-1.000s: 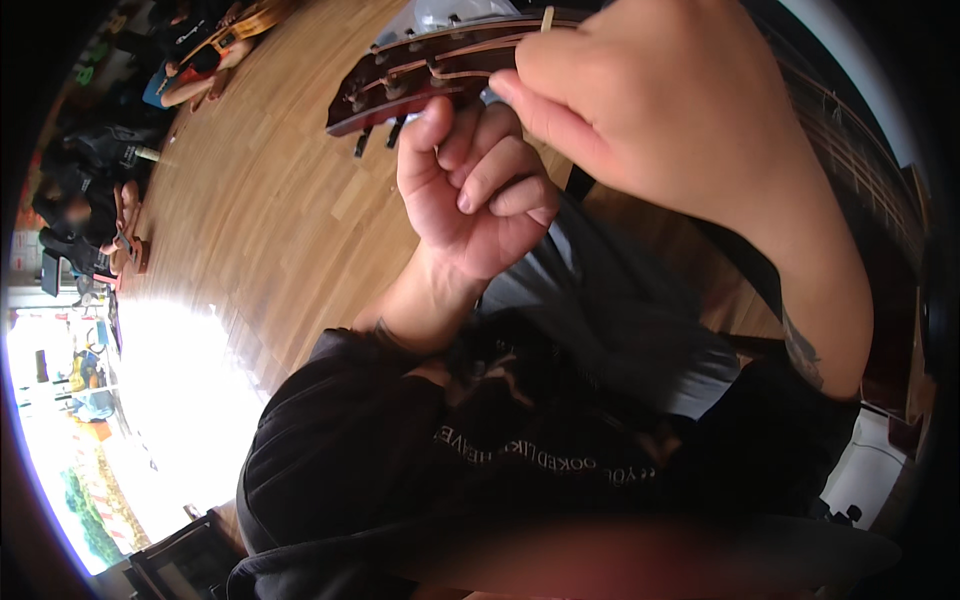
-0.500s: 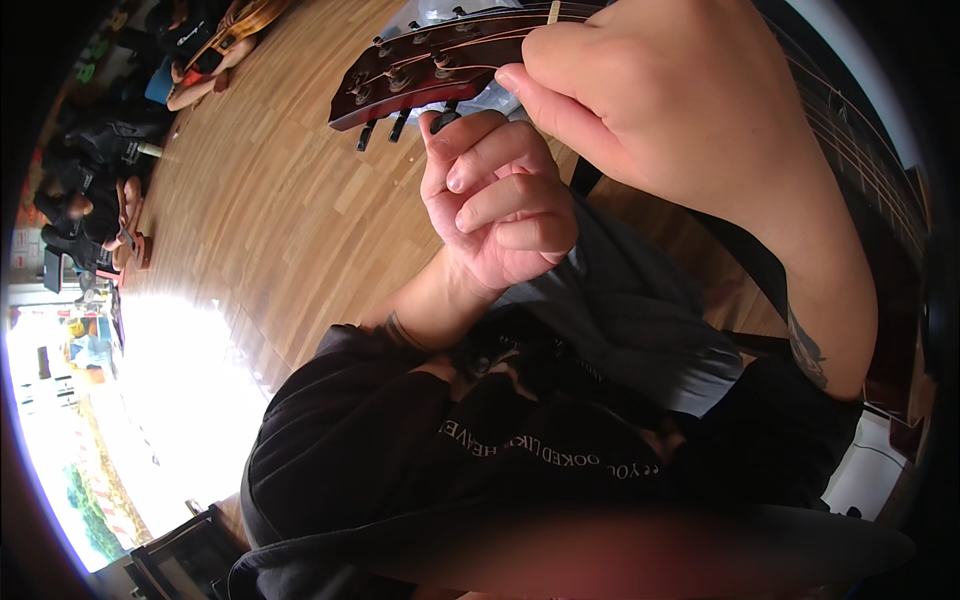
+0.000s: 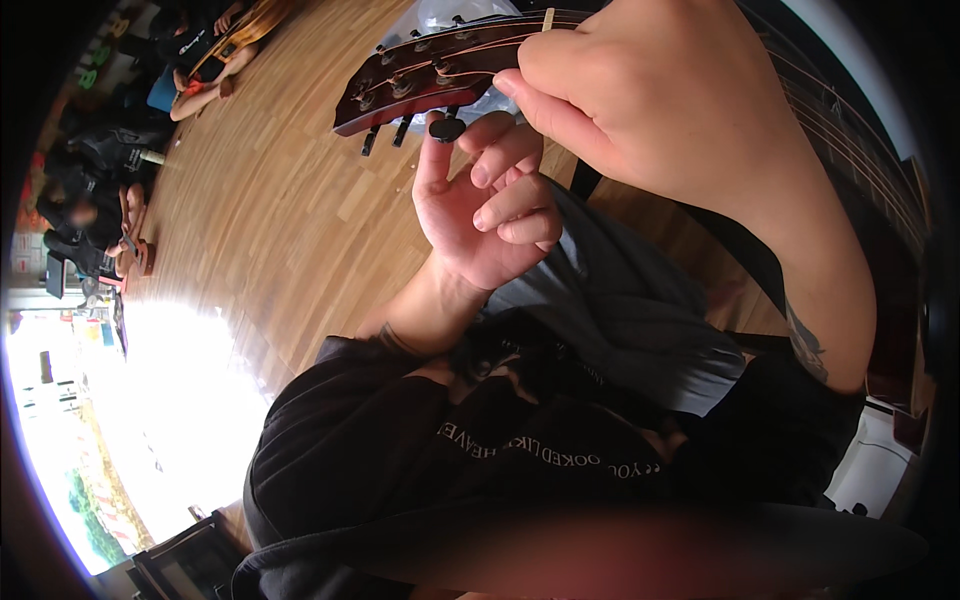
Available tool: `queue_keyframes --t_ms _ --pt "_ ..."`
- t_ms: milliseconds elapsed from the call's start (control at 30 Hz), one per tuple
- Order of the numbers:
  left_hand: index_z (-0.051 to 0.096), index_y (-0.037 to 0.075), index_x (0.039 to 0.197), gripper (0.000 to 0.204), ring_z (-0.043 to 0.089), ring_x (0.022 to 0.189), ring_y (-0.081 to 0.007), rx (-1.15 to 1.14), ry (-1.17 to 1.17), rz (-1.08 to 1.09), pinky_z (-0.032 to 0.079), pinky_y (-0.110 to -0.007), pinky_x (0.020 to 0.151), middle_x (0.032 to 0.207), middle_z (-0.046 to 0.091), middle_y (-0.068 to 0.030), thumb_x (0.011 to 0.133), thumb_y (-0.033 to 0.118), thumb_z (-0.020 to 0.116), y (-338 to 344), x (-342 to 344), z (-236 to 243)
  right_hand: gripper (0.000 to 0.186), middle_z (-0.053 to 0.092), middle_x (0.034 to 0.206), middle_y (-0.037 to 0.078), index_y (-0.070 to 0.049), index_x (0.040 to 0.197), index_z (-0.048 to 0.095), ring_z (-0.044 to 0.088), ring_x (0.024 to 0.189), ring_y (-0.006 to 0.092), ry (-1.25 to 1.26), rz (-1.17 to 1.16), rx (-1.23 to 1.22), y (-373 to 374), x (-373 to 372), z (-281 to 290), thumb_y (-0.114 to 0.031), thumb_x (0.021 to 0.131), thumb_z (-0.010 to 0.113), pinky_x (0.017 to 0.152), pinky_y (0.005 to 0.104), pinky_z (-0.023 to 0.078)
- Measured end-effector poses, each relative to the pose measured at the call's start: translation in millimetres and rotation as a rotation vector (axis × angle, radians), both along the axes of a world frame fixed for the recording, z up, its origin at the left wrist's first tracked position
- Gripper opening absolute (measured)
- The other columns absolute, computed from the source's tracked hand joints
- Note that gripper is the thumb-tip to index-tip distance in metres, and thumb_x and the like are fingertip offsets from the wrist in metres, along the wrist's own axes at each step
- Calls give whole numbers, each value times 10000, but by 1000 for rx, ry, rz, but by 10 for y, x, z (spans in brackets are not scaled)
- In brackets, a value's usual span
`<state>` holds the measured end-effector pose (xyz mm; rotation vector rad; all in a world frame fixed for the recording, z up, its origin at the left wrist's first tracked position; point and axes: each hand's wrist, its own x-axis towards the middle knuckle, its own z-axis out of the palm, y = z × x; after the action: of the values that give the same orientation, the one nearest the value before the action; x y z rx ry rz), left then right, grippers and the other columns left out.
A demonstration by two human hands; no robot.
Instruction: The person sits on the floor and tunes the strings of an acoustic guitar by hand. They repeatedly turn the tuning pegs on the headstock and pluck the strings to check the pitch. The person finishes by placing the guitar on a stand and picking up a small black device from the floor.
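The dark red-brown headstock [image 3: 400,88] of a guitar lies at the upper middle, with several tuning posts and strings wound on them. My left hand [image 3: 485,215] is below it, palm up, with thumb and forefinger on either side of a black tuning peg [image 3: 447,130]; the other fingers curl loosely. Over the neck beside the pale nut [image 3: 548,19], my right hand [image 3: 630,95] is closed, thumb against forefinger. A copper-coloured string [image 3: 470,73] runs from a post into that pinch. The right hand hides part of the neck.
Strings over the dark guitar body [image 3: 850,130] run down the right side. Clear plastic [image 3: 440,14] lies behind the headstock on the wooden floor [image 3: 290,190]. At the far left, a person holds a guitar [image 3: 240,40], and others sit below near a bright opening.
My left fingers have loosened and spread around the tuning peg, which now shows more fully. My right hand stays nearly in place at the nut.
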<state>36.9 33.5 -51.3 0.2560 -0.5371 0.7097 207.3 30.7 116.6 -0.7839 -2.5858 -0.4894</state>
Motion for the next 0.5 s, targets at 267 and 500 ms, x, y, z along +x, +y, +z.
queue_keyframes --t_ms 267,500 --pt "576 214 827 329 365 502 -21 -26 -89 48 237 -219 513 742 452 109 1072 428 530 -2 45 124 173 582 495 79 -71 604 620 603 412 178 -90 -38 136 -69 -36 58 -189 711 688 383 319 447" --pt "439 194 637 463 282 478 -65 -139 465 657 233 -260 497 570 330 86 1032 397 569 -67 -81 361 173 583 504 90 -72 600 617 621 429 201 -114 -46 135 -37 -23 85 -175 726 675 402 325 476"
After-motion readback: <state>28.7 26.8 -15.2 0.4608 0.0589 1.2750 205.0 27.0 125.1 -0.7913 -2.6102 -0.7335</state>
